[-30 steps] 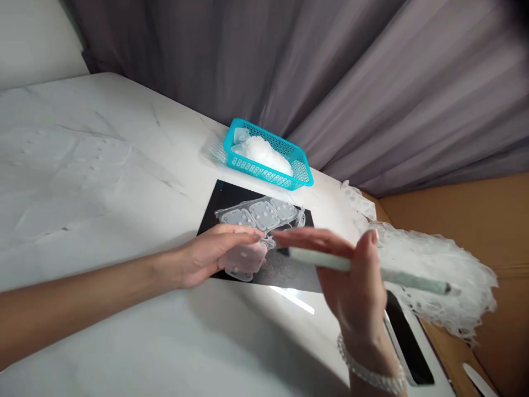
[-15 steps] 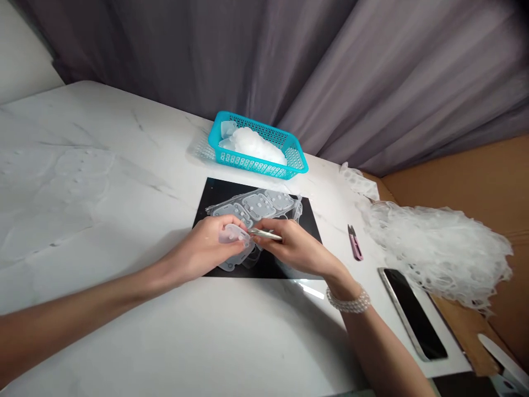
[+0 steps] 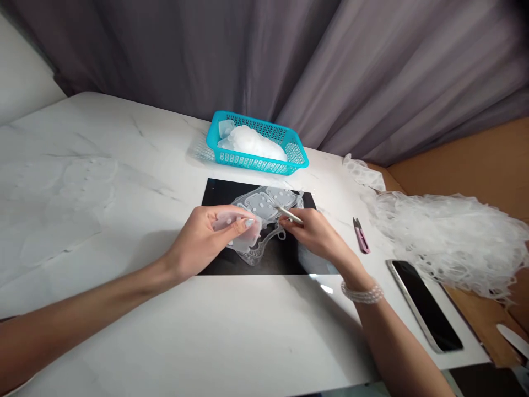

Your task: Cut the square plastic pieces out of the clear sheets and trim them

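White marbled table topped w/ black mat; clear sheet laid on it, frame strip now exposed. Gap opened btwn L hand and R hand vs. moment ago. Frosted piece pinched by L thumb & fingers, held over mat. Pen-like tool gripped by R fingers, moved off piece's edge, tip twd sheet; piece prob. detached, not confirmed.

The slim tool is whitish, the basket turquoise, the tabletop grey-veined.
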Demonstrator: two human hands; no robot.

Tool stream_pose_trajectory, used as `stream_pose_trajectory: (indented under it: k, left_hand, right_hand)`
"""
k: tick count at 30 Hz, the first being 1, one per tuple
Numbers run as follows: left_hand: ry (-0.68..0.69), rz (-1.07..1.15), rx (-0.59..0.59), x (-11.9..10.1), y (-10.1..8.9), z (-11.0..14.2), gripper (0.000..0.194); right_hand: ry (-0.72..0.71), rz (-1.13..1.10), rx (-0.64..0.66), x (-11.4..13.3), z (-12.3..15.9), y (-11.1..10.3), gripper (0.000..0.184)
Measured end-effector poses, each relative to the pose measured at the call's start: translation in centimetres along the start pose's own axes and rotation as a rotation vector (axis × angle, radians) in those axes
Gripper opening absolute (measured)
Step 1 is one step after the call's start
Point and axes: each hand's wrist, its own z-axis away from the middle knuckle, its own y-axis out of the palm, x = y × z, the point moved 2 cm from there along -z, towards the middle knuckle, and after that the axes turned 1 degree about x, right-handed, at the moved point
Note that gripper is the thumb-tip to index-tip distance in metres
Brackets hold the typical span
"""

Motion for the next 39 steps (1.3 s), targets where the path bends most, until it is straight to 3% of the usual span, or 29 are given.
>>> stream_pose_trajectory:
  k: [3, 6, 12, 16, 24, 33, 39]
  left_hand:
    - [-0.019, 0.167, 0.078, 0.0, 0.2, 0.2, 0.025]
    - [-0.052, 0.277, 0.091, 0.2, 0.5, 0.5, 0.022]
    - [-0.115, 0.456, 0.083, 0.1, 1.1, 1.0, 0.013]
    - [-0.217, 0.649, 0.146, 0.2, 1.5, 1.2, 0.013]
    - [-0.330, 0.841, 0.130, 0.4, 1.8, 1.6, 0.013]
    - [-0.300, 0.843, 0.042, 0.1, 1.7, 1.4, 0.026]
    - [-0.391, 0.831, -0.221, 0.6, 2.0, 1.9, 0.021]
  right_hand:
    - [0.045, -0.117, -0.059, -0.2, 0.6, -1.2, 0.022]
    - [0.024, -0.319, -0.140, 1.6, 2.0, -1.6, 0.027]
    - [-0.023, -0.719, -0.084, 5.3, 4.3, 0.1, 0.025]
    - [0.019, -0.860, -0.095, 5.5, 4.4, 0.9, 0.024]
    - [0.067, -0.996, -0.056, 5.1, 4.1, 1.1, 0.024]
    - [0.112, -1.053, -0.082, 4.8, 3.9, 1.0, 0.027]
    - [0.158, -1.146, -0.193, 3.8, 3.3, 0.7, 0.026]
